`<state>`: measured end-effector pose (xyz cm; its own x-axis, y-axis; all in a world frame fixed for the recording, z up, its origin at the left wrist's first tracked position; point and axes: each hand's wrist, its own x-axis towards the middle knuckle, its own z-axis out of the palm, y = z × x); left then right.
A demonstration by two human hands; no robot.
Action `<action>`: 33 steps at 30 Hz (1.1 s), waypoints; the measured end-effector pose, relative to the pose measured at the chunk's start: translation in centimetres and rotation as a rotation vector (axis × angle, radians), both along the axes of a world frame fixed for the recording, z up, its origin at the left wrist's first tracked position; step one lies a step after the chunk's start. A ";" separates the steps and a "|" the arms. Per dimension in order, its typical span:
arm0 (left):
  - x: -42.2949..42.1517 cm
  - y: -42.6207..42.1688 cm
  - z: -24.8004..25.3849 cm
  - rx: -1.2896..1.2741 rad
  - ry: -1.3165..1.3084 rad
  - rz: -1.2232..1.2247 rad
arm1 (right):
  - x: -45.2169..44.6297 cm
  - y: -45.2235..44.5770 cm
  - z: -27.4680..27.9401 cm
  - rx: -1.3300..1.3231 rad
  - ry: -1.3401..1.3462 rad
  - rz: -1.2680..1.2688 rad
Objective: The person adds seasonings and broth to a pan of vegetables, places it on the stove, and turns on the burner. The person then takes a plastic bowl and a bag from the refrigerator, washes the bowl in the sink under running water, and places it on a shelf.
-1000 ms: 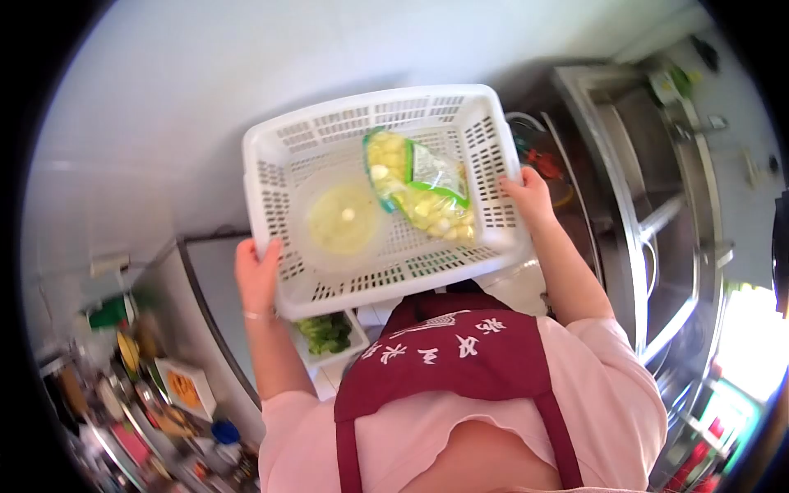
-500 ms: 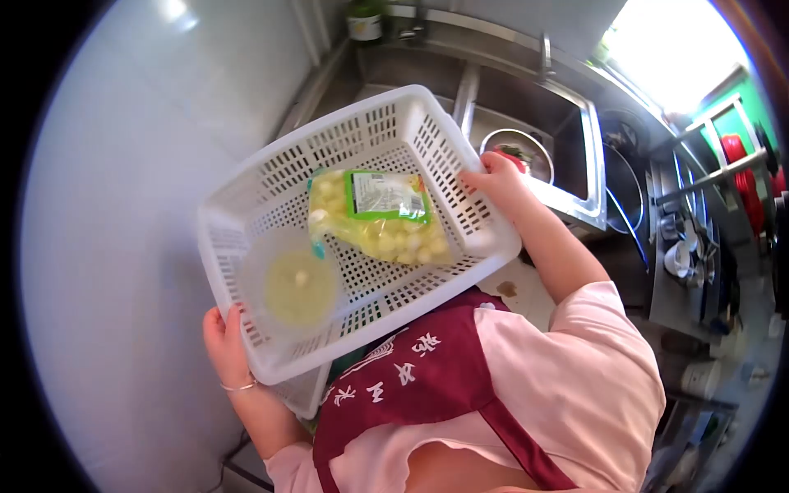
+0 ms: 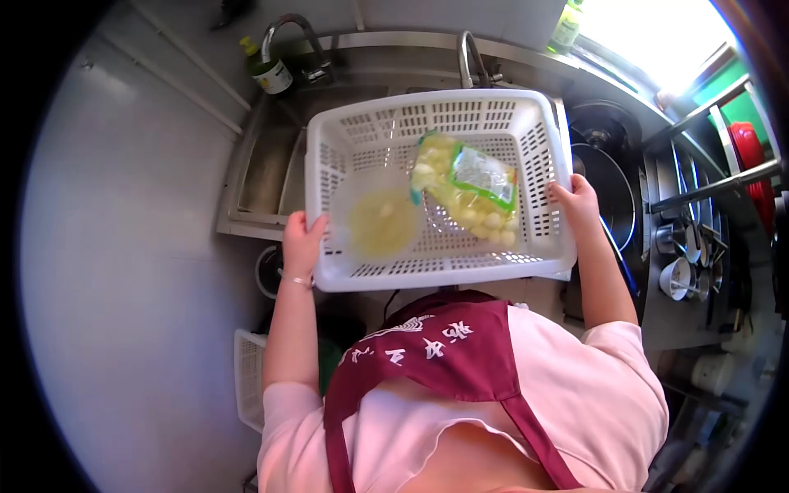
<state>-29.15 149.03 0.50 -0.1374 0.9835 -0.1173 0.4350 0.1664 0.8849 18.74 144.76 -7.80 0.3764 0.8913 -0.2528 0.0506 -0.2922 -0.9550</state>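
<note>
A white slotted plastic basket [image 3: 448,264] is held level in front of my chest. My left hand [image 3: 302,242] grips its left rim, thumb on top. At the right end, my right hand [image 3: 579,201] is closed round the other rim. A clear plastic bag of pale yellow round balls [image 3: 485,220] with a green-edged label lies in the basket's right half. To its left sits a translucent round container [image 3: 382,223] with yellowish contents and one small pale lump. The undersides of my fingers are hidden by the basket.
Behind the basket is a steel sink [image 3: 267,177] with curved faucets. A green pump bottle [image 3: 273,76] stands at its back left. To the right are a large black wok [image 3: 606,193] and a utensil rack area with a white bowl [image 3: 675,279]. Another white basket [image 3: 249,378] is low at left.
Both hands have turned the basket from a slant to nearly level and brought it to the right in view. The camera view has turned too, showing more of the sink's left side.
</note>
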 end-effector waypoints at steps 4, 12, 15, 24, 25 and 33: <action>-1.3 -1.2 2.6 0.011 -0.073 0.006 | -1.5 -1.5 3.2 -0.005 0.016 0.011; -6.3 -11.6 4.3 0.104 0.121 0.006 | -5.0 -11.0 0.3 0.071 -0.140 -0.016; -6.6 -11.5 4.4 0.130 0.359 -0.020 | -6.7 -12.1 -0.9 -0.006 -0.371 -0.034; -3.5 -6.3 1.5 0.020 0.833 -0.126 | -7.1 -8.2 -0.3 -0.310 -0.865 0.048; -3.2 -6.1 1.8 -0.017 0.932 -0.156 | -7.0 -7.4 0.1 -0.311 -0.864 0.054; 0.1 -5.5 3.3 0.333 0.902 -0.322 | -12.9 -5.1 7.2 0.005 -0.862 0.372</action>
